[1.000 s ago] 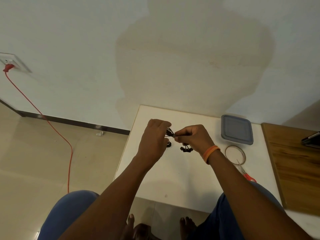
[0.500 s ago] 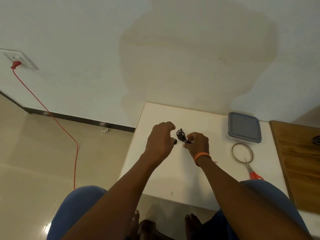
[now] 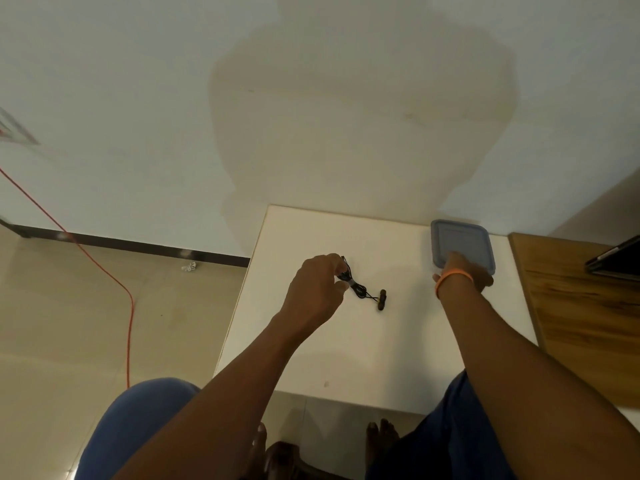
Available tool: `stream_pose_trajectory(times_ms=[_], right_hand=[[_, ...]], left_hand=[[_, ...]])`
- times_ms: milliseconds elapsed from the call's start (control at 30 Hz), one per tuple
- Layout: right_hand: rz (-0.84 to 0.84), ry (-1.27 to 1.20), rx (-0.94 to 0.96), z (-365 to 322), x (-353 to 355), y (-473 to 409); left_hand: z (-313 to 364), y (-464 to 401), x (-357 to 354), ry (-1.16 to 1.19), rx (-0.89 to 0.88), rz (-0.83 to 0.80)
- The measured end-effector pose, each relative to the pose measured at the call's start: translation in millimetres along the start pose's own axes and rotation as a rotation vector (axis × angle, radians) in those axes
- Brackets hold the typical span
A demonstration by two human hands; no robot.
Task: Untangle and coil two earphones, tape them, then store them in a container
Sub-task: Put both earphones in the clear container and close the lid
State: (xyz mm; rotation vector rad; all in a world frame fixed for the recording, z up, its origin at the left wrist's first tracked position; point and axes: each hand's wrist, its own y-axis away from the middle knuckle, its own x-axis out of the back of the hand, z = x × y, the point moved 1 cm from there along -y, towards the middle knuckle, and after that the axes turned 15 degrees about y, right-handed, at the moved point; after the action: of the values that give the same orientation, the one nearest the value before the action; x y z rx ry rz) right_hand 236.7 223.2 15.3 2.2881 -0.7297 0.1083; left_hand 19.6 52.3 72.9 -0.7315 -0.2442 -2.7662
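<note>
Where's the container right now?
Head view: the grey container sits lid on at the white table's far right corner, with the right hand on its near edge.

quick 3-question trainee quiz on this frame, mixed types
1. True or false: the right hand holds the coiled earphones.
2. The container lid is: A) on B) off beside it C) in the left hand.
3. Fill in: the left hand's grip is on the ____ end of the earphone bundle.

Key:
1. False; the left hand pinches them, while the right is at the container's near edge.
2. A
3. Far; the rest lies on the white table.
</note>
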Motion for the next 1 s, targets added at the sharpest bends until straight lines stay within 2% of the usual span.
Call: stream_pose_trajectory(times_ms=[67,100,167,200,300,400,467,533,633,733,833,1000], right_hand=[[-0.130,0.069,0.039,6,7,-8],[-0.208,0.023,-0.013,6,6,-9],[-0.280,0.080,-0.005,6,5,-15],[-0.243,0.118,0.056,5,6,-13],[-0.037,0.043,-0.035,-2,6,-15],[-0.062,0.023,0.018,-4,6,-1],[-0.159,0.043,0.081,-4,1,18],[-0.339,0.132,0.179,-2,-4,45],[-0.582,0.522,0.462,12,3,82],[-0.793,0.858,0.673,29,15,106],[-0.966,1.070,0.750,45,20,118],[-1.024,1.316,0.817,66,20,122]], left_hand=[[1,0,0,0.000,-0.007,0.004],[0,0,1,-0.001,-0.011,0.005],[-1,0,4,-0.001,-0.004,0.007],[-1,-1,6,0.001,0.006,0.013],[-4,-2,12,0.018,0.026,0.044],[-6,-5,18,0.048,0.016,0.073],[-8,-10,24,0.101,0.037,0.134],[-9,-15,27,0.164,0.039,0.202],[-8,-12,28,0.207,0.006,0.219],[-11,-2,28,0.030,-0.024,0.125],[-21,8,28,-0.150,0.021,-0.067],[-28,24,10,-0.320,0.047,-0.278]])
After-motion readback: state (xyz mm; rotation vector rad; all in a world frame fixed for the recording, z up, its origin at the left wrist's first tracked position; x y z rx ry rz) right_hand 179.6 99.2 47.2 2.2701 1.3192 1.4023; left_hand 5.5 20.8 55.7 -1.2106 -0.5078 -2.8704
